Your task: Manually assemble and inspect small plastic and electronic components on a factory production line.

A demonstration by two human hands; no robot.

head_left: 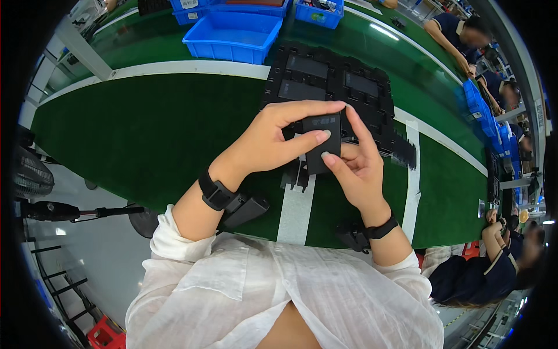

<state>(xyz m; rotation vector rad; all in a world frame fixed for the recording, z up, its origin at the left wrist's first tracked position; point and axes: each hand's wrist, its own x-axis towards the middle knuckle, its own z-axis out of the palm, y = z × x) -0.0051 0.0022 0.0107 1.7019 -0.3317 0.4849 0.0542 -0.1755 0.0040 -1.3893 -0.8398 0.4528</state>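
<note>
Head view shows the left hand and right hand both pinching a flat black part by fingertips alone above the green belt, just before the black tray — a light grip, so it could slip and fall.

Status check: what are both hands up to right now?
Left hand and right hand both gripping small black slab. Held above green belt, near black tray. Nothing in the way.
</note>
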